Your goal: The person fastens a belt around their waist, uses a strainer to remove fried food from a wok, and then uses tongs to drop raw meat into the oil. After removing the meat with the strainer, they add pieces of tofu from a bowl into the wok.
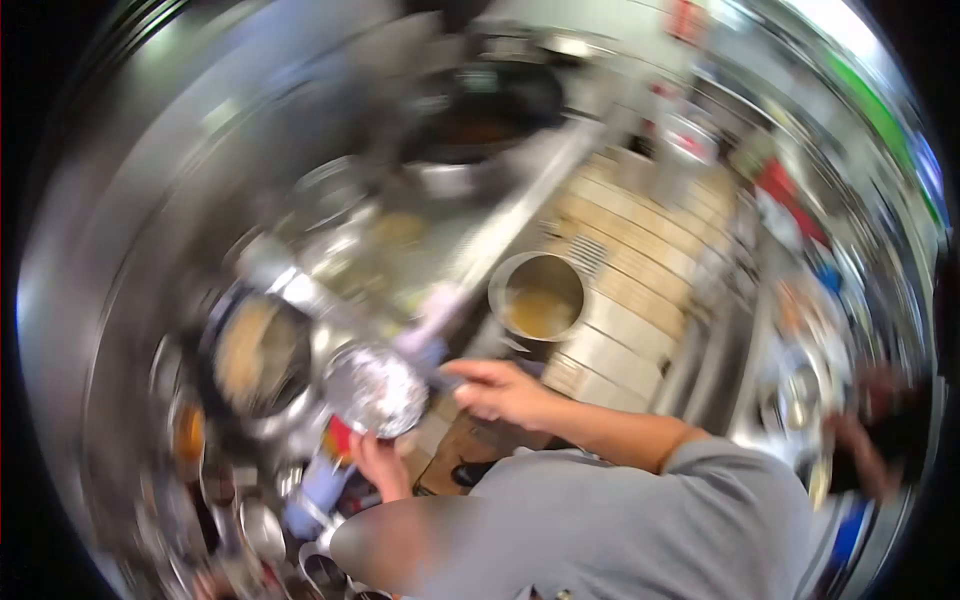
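My right hand (505, 395) is closed around the dark handle (445, 379) of a round, shallow metal pan. The pan (375, 390) looks silvery with bright white patches; blur hides whether those are contents or glare. At its lower rim, my left hand (380, 465) presses its fingers against the edge. Something red (340, 437) shows just beside these fingers, too smeared to name. To the left, a dark wok (258, 352) holds a pale, yellowish liquid or food.
A tall pot (540, 296) with yellowish liquid stands beyond my right hand, near the tiled floor (625, 255). Another black wok (485, 108) sits on the steel range at the back. A counter with bowls (798, 395) and a blurred person's arm (862, 455) are at the right.
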`<state>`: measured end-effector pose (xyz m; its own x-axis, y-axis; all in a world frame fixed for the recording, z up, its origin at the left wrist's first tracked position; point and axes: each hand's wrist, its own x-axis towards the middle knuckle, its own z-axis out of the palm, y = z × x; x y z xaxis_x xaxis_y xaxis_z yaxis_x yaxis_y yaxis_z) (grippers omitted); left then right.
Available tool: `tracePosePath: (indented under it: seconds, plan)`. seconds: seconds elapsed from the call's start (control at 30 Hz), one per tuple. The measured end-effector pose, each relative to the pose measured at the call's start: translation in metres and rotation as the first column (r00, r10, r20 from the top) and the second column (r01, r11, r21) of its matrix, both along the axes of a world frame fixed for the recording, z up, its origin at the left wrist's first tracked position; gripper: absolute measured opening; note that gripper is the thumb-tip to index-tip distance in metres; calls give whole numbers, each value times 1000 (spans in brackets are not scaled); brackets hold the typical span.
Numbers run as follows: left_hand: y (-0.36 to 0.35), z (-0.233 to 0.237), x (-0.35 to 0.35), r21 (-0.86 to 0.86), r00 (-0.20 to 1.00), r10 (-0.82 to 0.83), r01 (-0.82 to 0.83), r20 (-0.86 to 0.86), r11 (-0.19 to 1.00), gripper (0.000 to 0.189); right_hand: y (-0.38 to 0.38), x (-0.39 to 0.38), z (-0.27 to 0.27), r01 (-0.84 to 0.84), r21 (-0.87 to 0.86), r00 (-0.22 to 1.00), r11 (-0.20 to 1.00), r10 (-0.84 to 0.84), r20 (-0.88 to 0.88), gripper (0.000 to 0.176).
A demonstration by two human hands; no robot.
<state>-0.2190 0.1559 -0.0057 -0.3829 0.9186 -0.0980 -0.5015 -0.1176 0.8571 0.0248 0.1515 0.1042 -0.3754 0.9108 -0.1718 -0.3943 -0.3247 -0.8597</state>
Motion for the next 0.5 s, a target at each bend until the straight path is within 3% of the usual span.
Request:
tracePosePath:
  seconds: [0.13, 0.2, 0.27, 0.33, 0.4, 0.5]
  plan:
    - [14, 12, 102, -130, 891, -449, 453, 60, 882, 25, -58, 69, 4, 76, 98, 996, 992, -80, 47, 40]
    - [27, -25, 141, -257, 679, -734, 705, -21, 661, 25, -74, 92, -16, 228, 116, 971, 967, -235, 44, 40]
    - [17, -74, 191, -243, 530, -847, 816, -49, 525, 36, -95, 118, -24, 305, 158, 949, 939, -314, 36, 40]
    - [-9, -72, 241, -335, 340, -937, 876, -83, 348, 36, -115, 144, -19, 376, 169, 904, 911, -401, 149, 41]
    - [-27, -92, 277, -367, 107, -964, 910, -244, 194, 37, -138, 161, -23, 487, 230, 840, 843, -524, 143, 42]
    - [-48, -67, 326, -356, -58, -988, 934, -145, -3, 37, -169, 183, -20, 600, 239, 738, 764, -643, 202, 42]
